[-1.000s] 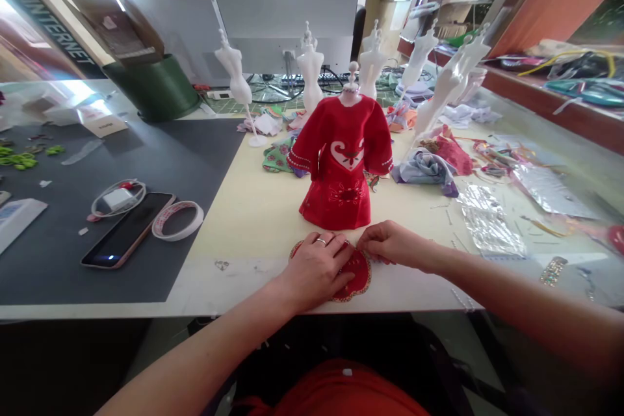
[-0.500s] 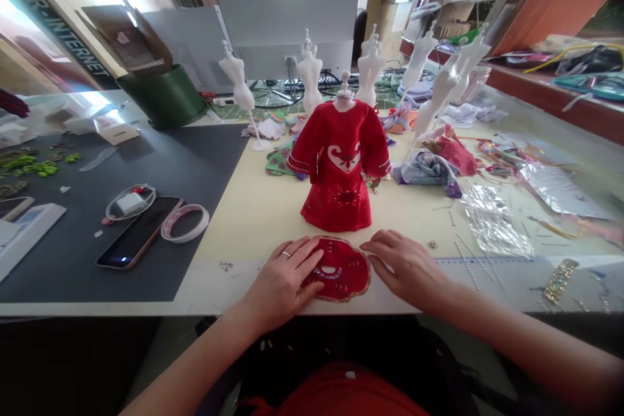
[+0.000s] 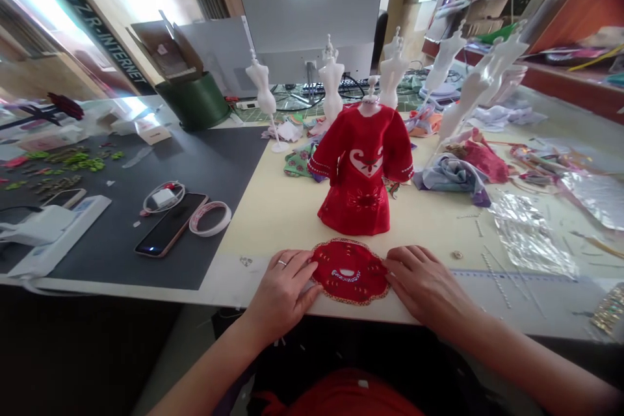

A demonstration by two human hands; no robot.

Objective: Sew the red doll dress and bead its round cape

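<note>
A small red doll collar (image 3: 330,276) with a scalloped, patterned border lies flat near the table's front edge. Shiny stones curve below the slot at its centre. My left hand (image 3: 285,286), with a ring on one finger, has its fingertips and thumb closed on the collar's left edge. At the opposite edge, the fingers of my right hand (image 3: 424,279) pinch the border; the thumb is partly hidden. Just behind stands a doll mannequin wearing a red dress (image 3: 358,205) with white heart-shaped embroidery and beaded sleeve hems.
Several bare white mannequins (image 3: 333,88) stand behind, before a monitor (image 3: 312,13). Fabric scraps (image 3: 451,175), clear wrap (image 3: 529,234), bead strands (image 3: 497,279) and a ruler (image 3: 468,273) lie rightward. Leftward are a phone (image 3: 170,226), a tape roll (image 3: 209,219) and a power strip (image 3: 68,234).
The view has swung left, so things appear farther right. My left hand has drawn back from the collar's middle to its left edge, and my right fingers now close on its right edge.
</note>
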